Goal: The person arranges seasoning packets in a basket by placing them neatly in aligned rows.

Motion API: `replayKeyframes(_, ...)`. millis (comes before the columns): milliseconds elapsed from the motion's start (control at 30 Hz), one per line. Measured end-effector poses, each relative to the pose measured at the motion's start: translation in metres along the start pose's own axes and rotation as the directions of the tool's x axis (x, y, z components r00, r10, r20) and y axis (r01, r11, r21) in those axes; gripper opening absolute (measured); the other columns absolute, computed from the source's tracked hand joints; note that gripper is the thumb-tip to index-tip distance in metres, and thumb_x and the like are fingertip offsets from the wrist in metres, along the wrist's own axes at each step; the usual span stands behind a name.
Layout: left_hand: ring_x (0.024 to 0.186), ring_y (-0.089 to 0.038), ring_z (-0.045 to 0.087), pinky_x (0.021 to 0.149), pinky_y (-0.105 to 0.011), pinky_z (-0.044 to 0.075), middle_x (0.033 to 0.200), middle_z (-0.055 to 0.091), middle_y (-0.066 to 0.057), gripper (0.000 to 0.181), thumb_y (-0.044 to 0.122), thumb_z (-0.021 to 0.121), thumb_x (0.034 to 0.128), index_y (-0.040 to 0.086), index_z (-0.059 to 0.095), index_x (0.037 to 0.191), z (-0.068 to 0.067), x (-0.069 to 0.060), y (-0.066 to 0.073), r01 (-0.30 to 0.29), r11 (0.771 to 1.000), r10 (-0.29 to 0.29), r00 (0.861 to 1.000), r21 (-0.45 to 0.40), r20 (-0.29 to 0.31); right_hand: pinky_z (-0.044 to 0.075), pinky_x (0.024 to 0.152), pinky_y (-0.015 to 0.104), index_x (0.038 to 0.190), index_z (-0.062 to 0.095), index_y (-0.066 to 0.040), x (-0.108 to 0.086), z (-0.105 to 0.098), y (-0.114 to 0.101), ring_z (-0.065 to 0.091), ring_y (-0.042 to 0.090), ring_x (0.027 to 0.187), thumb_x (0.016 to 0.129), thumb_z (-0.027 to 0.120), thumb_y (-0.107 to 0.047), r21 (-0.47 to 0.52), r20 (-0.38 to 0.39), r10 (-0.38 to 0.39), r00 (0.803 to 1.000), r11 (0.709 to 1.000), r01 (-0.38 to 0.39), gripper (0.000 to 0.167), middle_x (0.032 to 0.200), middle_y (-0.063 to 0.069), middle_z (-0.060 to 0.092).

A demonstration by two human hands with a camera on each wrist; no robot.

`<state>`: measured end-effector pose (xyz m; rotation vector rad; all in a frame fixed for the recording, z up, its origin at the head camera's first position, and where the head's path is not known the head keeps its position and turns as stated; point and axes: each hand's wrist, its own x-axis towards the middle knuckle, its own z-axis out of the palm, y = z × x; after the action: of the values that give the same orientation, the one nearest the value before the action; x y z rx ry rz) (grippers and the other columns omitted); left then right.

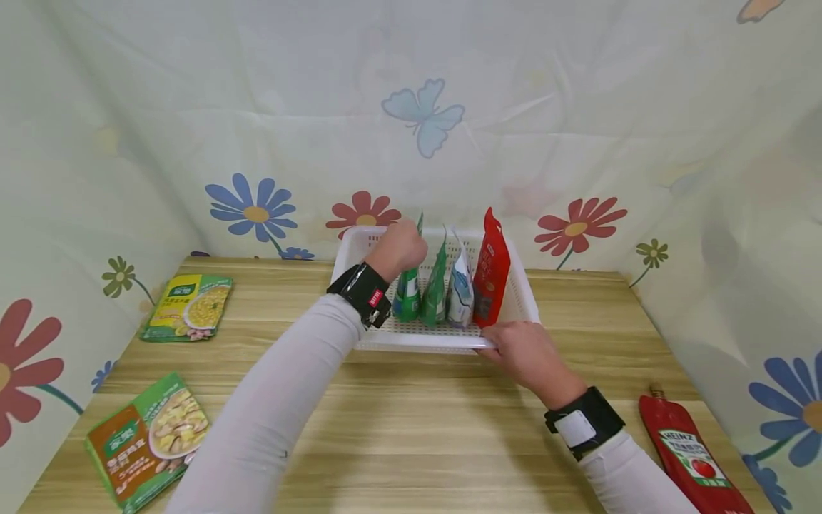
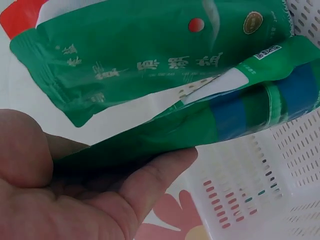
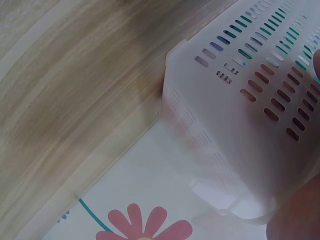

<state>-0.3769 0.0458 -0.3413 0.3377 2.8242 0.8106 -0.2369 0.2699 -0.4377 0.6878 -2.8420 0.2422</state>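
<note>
A white perforated basket point(image 1: 417, 341) holds several upright packets in a row. My left hand point(image 1: 399, 250) grips the top of the leftmost green packet point(image 1: 407, 296); the left wrist view shows thumb and fingers point(image 2: 100, 200) around that green and blue packet point(image 2: 240, 112). Beside it stand another green packet point(image 1: 434, 293), a white and blue one point(image 1: 459, 293) and a red one point(image 1: 491, 275). My right hand point(image 1: 529, 357) grips the basket's front rim near the right corner. In the right wrist view the basket wall point(image 3: 220, 110) shows, with parts of the hand at the edge.
On the wooden table point(image 1: 398, 442), a yellow-green packet point(image 1: 189, 307) lies at the back left and a brown-green one point(image 1: 150, 442) at the front left. A red Heinz pouch point(image 1: 693, 457) lies front right. A patterned curtain point(image 1: 308, 107) rises behind the basket.
</note>
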Motion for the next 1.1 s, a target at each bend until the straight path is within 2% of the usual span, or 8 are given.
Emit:
replayKeyframes(300, 0.063, -0.021, 0.046, 0.053, -0.028, 0.036, 0.073, 0.043, -0.006, 0.030, 0.008, 0.040, 0.1024, 0.007, 0.051, 0.075, 0.003, -0.003, -0.001, -0.015, 1.000, 0.016, 0.999, 0.021, -0.047, 0.038, 0.055, 0.023, 0.094, 0.078, -0.012, 0.000, 0.000, -0.002, 0.051, 0.009, 0.059, 0.085, 0.084, -0.032, -0.004, -0.014, -0.009, 1.000, 1.000, 0.009, 0.023, 0.069, -0.005, 0.068)
replayKeyframes(433, 0.059, -0.019, 0.044, 0.052, -0.028, 0.036, 0.072, 0.041, -0.004, 0.029, 0.008, 0.041, 0.1030, 0.007, 0.052, 0.076, 0.004, -0.004, -0.001, 0.019, 0.999, -0.019, 1.000, -0.034, -0.014, 0.039, 0.056, 0.023, 0.093, 0.078, -0.012, 0.001, 0.000, -0.002, 0.053, 0.010, 0.059, 0.084, 0.085, -0.032, -0.013, -0.019, -0.012, 1.000, 1.000, 0.012, 0.023, 0.070, -0.004, 0.069)
replayKeyframes(533, 0.061, -0.020, 0.046, 0.052, -0.027, 0.036, 0.076, 0.044, -0.006, 0.025, 0.009, 0.040, 0.1031, 0.005, 0.056, 0.084, 0.004, -0.006, 0.001, 0.039, 0.998, -0.038, 0.999, -0.048, 0.022, 0.040, 0.056, 0.024, 0.093, 0.078, -0.012, 0.001, 0.001, -0.001, 0.054, 0.011, 0.060, 0.084, 0.085, -0.032, -0.024, -0.029, -0.014, 0.999, 1.000, 0.013, 0.024, 0.071, -0.003, 0.069)
replayKeyframes(667, 0.065, -0.020, 0.049, 0.054, -0.028, 0.038, 0.081, 0.047, -0.007, 0.023, 0.011, 0.039, 0.1039, 0.003, 0.059, 0.095, 0.005, -0.012, 0.004, 0.027, 0.999, -0.025, 0.998, -0.033, 0.057, 0.039, 0.056, 0.024, 0.090, 0.077, -0.012, 0.000, 0.001, -0.001, 0.053, 0.011, 0.060, 0.083, 0.086, -0.032, -0.033, -0.036, -0.015, 0.999, 0.999, 0.014, 0.023, 0.070, -0.003, 0.068)
replayKeyframes(900, 0.058, -0.018, 0.044, 0.055, -0.029, 0.037, 0.074, 0.042, -0.005, 0.031, 0.012, 0.036, 0.1065, 0.007, 0.050, 0.080, 0.010, -0.022, 0.000, -0.020, 0.999, 0.022, 0.999, -0.044, 0.043, 0.038, 0.056, 0.024, 0.091, 0.077, -0.013, 0.000, 0.001, -0.002, 0.052, 0.010, 0.059, 0.084, 0.085, -0.032, -0.018, -0.032, -0.010, 0.999, 1.000, 0.009, 0.022, 0.068, -0.004, 0.067)
replayKeyframes(1100, 0.057, -0.017, 0.045, 0.052, -0.027, 0.037, 0.073, 0.043, -0.004, 0.029, 0.010, 0.038, 0.1043, 0.009, 0.047, 0.077, 0.014, -0.026, -0.003, -0.006, 0.995, 0.007, 1.000, -0.096, 0.005, 0.038, 0.055, 0.023, 0.091, 0.077, -0.013, 0.000, 0.002, -0.001, 0.051, 0.008, 0.058, 0.085, 0.084, -0.033, -0.005, -0.031, -0.012, 0.999, 1.000, 0.012, 0.022, 0.067, -0.006, 0.066)
